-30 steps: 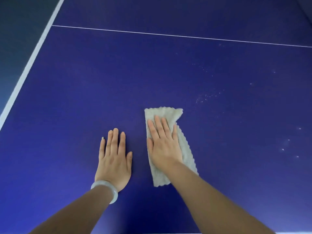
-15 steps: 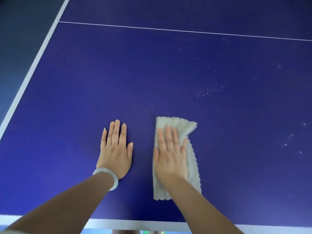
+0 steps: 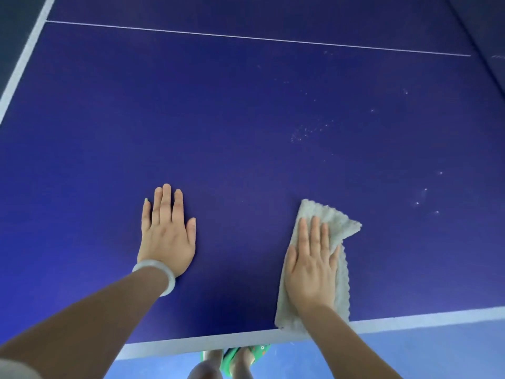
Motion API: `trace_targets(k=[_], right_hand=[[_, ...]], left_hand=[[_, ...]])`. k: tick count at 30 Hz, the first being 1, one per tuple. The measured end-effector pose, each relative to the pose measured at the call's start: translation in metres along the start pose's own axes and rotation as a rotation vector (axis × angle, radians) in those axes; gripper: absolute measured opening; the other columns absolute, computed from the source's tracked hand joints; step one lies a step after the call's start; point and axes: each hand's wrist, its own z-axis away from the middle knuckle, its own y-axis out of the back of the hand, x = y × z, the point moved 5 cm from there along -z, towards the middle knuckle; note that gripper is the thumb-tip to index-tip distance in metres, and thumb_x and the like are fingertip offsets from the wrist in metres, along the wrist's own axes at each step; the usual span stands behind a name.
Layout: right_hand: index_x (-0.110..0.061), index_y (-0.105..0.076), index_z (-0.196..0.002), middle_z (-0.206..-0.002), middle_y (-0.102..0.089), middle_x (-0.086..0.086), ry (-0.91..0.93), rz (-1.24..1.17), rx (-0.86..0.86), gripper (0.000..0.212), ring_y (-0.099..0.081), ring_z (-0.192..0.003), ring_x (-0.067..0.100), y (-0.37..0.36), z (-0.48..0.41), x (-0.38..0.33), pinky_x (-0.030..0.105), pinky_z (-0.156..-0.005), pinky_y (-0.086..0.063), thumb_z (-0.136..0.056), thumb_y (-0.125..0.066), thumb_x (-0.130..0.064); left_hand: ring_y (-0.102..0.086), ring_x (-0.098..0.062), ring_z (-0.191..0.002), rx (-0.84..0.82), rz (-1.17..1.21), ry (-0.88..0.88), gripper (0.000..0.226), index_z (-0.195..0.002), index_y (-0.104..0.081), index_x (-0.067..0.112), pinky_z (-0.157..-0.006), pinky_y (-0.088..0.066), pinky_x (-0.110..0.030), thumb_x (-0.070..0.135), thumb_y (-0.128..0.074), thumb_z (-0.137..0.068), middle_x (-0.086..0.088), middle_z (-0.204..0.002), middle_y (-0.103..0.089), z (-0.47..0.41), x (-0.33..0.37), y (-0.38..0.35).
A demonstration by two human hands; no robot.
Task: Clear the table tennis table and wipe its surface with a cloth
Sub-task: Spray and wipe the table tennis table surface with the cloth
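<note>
In the head view, your right hand (image 3: 311,269) lies flat on the folded grey cloth (image 3: 338,222), grip wide with fingers straight, pressing it onto the blue table tennis desk (image 3: 218,119). The cloth's near end reaches the white edge line (image 3: 218,344). Your left hand (image 3: 166,236), with a pale bracelet (image 3: 169,280) at the wrist, rests flat on bare desk, grip wide, well left of the cloth. White specks (image 3: 303,134) dot the surface beyond the cloth.

A pale bangle (image 3: 153,263), and green sandals (image 3: 231,356) standing on a blue floor (image 3: 437,351).
</note>
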Motion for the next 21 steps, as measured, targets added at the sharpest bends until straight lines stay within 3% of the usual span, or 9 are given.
trace_targets(k=[3, 10, 15, 18, 21], right_hand=[[-0.031, -0.008, -0.158, -0.165, -0.003, -0.008, 0.112, 0.065, -0.034, 0.059, 0.004, -0.152, 0.012, -0.007, 0.021, -0.005, 0.044, -0.121, 0.004, -0.100, -0.018, -0.038], [-0.031, -0.009, -0.158, -0.165, -0.001, -0.010, 0.127, 0.075, -0.033, 0.060, 0.007, -0.152, 0.011, -0.007, 0.018, -0.004, 0.045, -0.121, 0.002, -0.100, -0.023, -0.037], [-0.028, -0.014, -0.158, -0.165, -0.007, -0.007, 0.136, 0.075, -0.010, 0.060, 0.001, -0.152, 0.013, -0.008, 0.018, -0.003, 0.047, -0.120, -0.003, -0.100, -0.027, -0.037], [-0.028, -0.016, -0.157, -0.165, -0.009, -0.005, 0.137, 0.041, 0.010, 0.060, 0.001, -0.152, 0.013, -0.010, 0.015, -0.003, 0.047, -0.119, -0.006, -0.100, -0.029, -0.037], [-0.029, -0.015, -0.157, -0.165, -0.008, -0.006, 0.224, 0.020, -0.017, 0.058, 0.001, -0.152, 0.013, -0.007, 0.017, 0.010, 0.046, -0.119, -0.005, -0.102, -0.031, -0.038]], left_hand=[[-0.009, -0.031, -0.151, 0.007, 0.014, -0.005, 0.069, -0.153, -0.024, 0.001, -0.123, -0.006, -0.049, 0.042, -0.013, -0.098, -0.019, -0.162, -0.015, 0.001, -0.001, -0.001], [-0.016, -0.038, -0.149, 0.018, 0.073, 0.001, 0.067, -0.148, -0.031, -0.006, -0.121, -0.014, -0.055, 0.038, -0.019, -0.099, -0.025, -0.158, -0.022, 0.004, 0.005, -0.003], [-0.023, -0.035, -0.147, 0.014, 0.186, -0.174, 0.062, -0.147, -0.036, -0.001, -0.121, -0.018, -0.051, 0.035, -0.021, -0.099, -0.022, -0.157, -0.028, 0.033, 0.098, 0.000], [-0.016, -0.036, -0.149, -0.014, 0.201, -0.072, 0.067, -0.149, -0.033, 0.002, -0.122, -0.010, -0.050, 0.041, -0.017, -0.098, -0.022, -0.159, -0.022, 0.037, 0.146, -0.012], [-0.002, -0.034, -0.151, -0.041, 0.181, 0.104, 0.074, -0.154, -0.019, 0.002, -0.122, 0.003, -0.048, 0.050, -0.013, -0.097, -0.021, -0.162, -0.008, 0.038, 0.170, -0.022]])
